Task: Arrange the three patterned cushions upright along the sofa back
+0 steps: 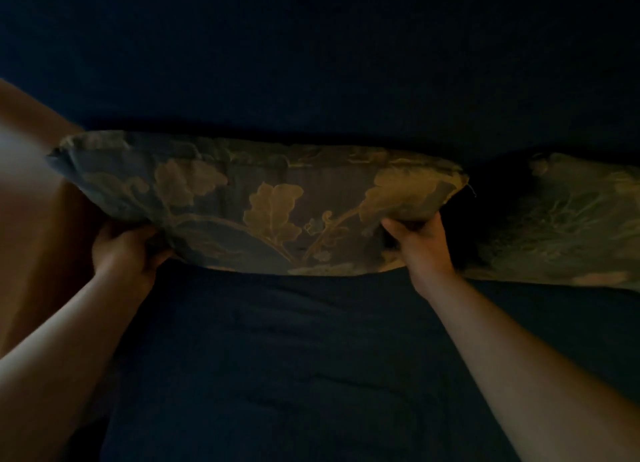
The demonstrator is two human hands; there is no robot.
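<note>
A grey-blue cushion with a tan leaf pattern (263, 205) stands on its lower edge against the dark blue sofa back (311, 63), in the middle of the view. My left hand (124, 250) grips its lower left edge. My right hand (420, 243) grips its lower right corner. A second patterned cushion (561, 222) leans against the sofa back just to the right, with a dark gap between the two. A third cushion is not in view. The light is very dim.
The dark blue sofa seat (294, 357) spreads below the cushions toward me. At the far left a tan surface (31, 219), perhaps an armrest or a wall, borders the sofa.
</note>
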